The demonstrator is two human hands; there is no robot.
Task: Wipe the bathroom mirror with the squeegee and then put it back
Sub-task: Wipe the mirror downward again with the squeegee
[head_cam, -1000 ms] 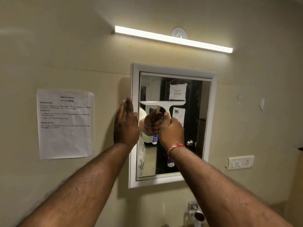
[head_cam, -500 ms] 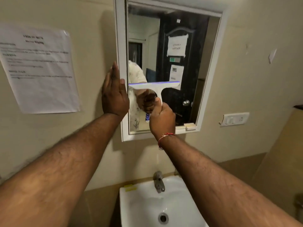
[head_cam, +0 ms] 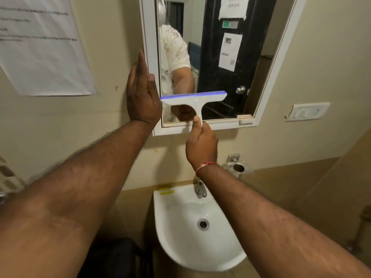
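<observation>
A white-framed mirror (head_cam: 279, 55) hangs on the beige wall. A white squeegee (head_cam: 195, 100) with a blue blade lies flat against the lower left part of the glass, its blade level. My right hand (head_cam: 201, 146) grips its handle from below, just under the mirror's bottom edge, thumb up along the stem. My left hand (head_cam: 143, 93) is pressed flat, fingers together, on the mirror's left frame and the wall beside it, holding nothing. The glass reflects a person's patterned sleeve, the gripping hand and a dark door with papers.
A white sink (head_cam: 197, 233) with a tap (head_cam: 200, 189) stands below the mirror. A metal holder (head_cam: 239, 167) is fixed to the wall at its right. A switch plate (head_cam: 307, 112) sits right of the mirror, and a printed sheet (head_cam: 42, 47) hangs at the left.
My right hand has drawn the squeegee down the glass from mid-height to near the bottom edge. The view has tilted downward, showing the sink. My left hand stays on the frame.
</observation>
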